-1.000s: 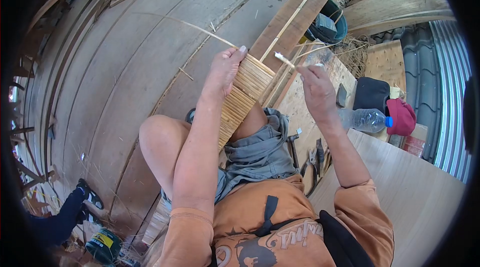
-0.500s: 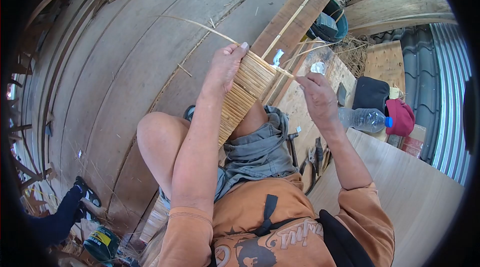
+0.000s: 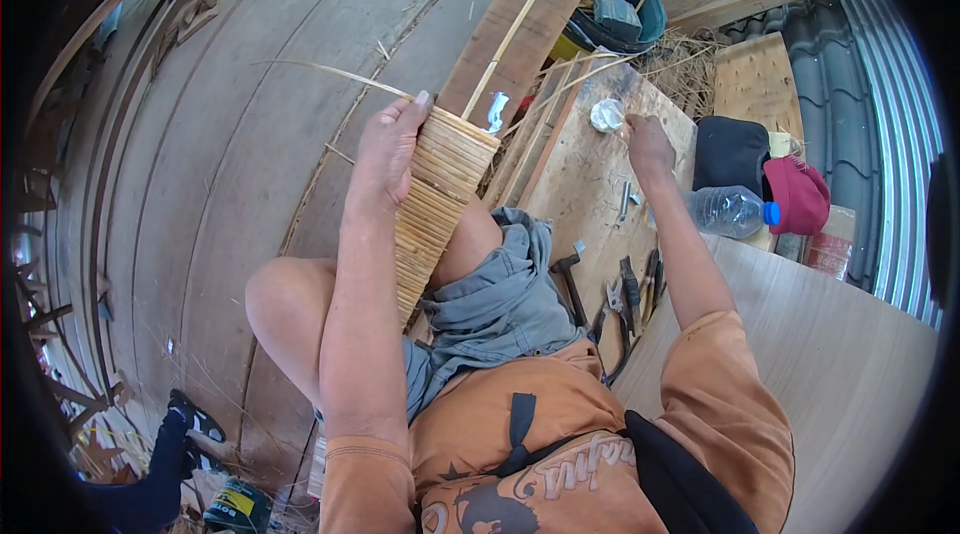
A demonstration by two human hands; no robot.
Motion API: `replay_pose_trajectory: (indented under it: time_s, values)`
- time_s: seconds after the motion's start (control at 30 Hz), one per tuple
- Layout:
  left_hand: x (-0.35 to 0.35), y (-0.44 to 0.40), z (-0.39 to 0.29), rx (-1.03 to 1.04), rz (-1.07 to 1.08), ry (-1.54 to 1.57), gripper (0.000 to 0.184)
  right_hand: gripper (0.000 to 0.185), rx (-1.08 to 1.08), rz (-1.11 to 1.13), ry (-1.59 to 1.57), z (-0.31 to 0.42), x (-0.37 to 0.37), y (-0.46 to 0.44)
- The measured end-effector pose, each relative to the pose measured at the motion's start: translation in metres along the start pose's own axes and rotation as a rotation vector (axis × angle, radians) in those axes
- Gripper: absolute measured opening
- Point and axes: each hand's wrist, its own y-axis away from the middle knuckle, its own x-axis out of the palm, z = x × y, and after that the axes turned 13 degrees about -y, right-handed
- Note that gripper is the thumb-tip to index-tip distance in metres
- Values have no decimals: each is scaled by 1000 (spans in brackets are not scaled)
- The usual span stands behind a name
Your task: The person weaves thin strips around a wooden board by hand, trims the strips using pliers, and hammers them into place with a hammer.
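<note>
My left hand (image 3: 388,149) grips the upper left edge of a narrow panel of tan reed slats (image 3: 440,179), its thumb along the top corner. The panel slopes down across my lap. A thin loose strip (image 3: 350,76) sticks out leftward from that top corner. My right hand (image 3: 650,144) has its fingers drawn together beside a small whitish crumpled lump (image 3: 607,115) on the wooden board. Whether the fingertips pinch anything there is too small to make out. A white scrap (image 3: 497,112) lies just beyond the panel's top edge.
A long brown plank (image 3: 520,19) runs away from the panel. Pliers (image 3: 613,309) and a hammer (image 3: 570,284) lie right of my lap. Farther right are a plastic bottle (image 3: 730,211) and a red cap (image 3: 797,196). A bucket (image 3: 640,24) stands behind; another person's foot (image 3: 195,414) shows lower left.
My right hand has left the panel's right corner and reached forward to the whitish lump. My left hand still holds the panel, and the whole view has shifted.
</note>
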Motion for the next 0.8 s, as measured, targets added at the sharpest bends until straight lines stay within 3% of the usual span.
replay_pose_trajectory:
  time_s: [0.23, 0.3, 0.47, 0.53, 0.73, 0.8]
  values:
    - [-1, -2, 3, 28, 2, 11, 21, 27, -56, 116, 62, -14, 5, -22]
    - [0, -2, 3, 25, 8, 25, 21, 26, 50, 242, -119, -23, -4, -34]
    - [1, 1, 0, 20, -7, -13, 21, 26, -26, 245, -284, -48, -5, -32]
    - [-1, 0, 1, 30, 8, -36, 22, 28, 269, 395, -735, -37, -10, -21]
    - [4, 4, -3, 79, 0, -2, 28, 29, 301, 277, -942, 17, -80, 27]
    - [4, 4, -3, 45, 21, -8, 27, 26, 124, 195, -929, 58, -99, 43]
